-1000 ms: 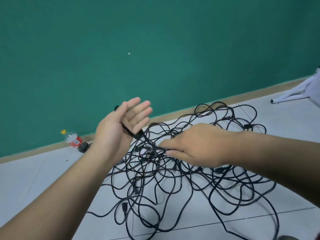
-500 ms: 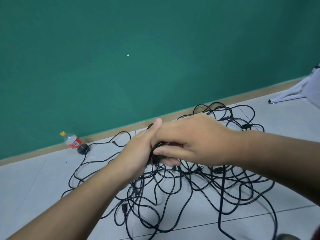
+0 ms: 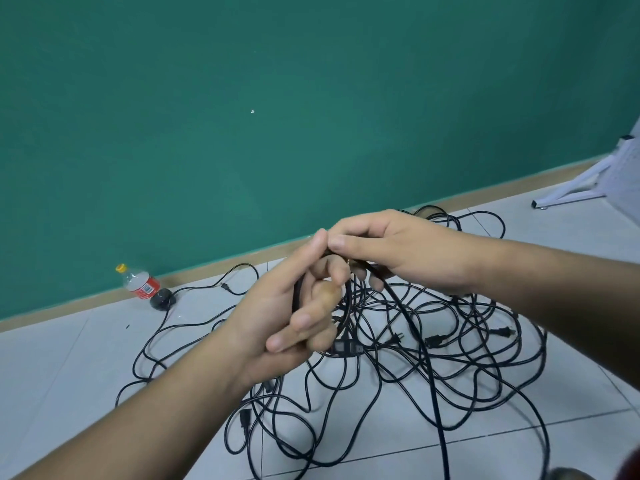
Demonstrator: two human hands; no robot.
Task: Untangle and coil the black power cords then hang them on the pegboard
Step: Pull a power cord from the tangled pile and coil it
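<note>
A tangle of black power cords (image 3: 460, 362) lies spread on the light tiled floor, with several plugs showing among the loops. My left hand (image 3: 287, 313) is raised above the pile, its fingers curled round a few turns of one black cord. My right hand (image 3: 391, 251) meets it from the right and pinches the same cord between thumb and fingers. From my right hand that cord (image 3: 433, 382) runs down toward the bottom edge of the view. No pegboard is in sight.
A green wall with a tan baseboard stands close behind the pile. A small plastic bottle (image 3: 140, 284) with a red label and yellow cap lies by the baseboard at left, next to a dark round object (image 3: 162, 299). White stand legs (image 3: 571, 192) reach in at right.
My left hand, open with a cord across its palm a second ago, has closed round the cord. My right hand rose from the pile to meet it, drawing one cord up.
</note>
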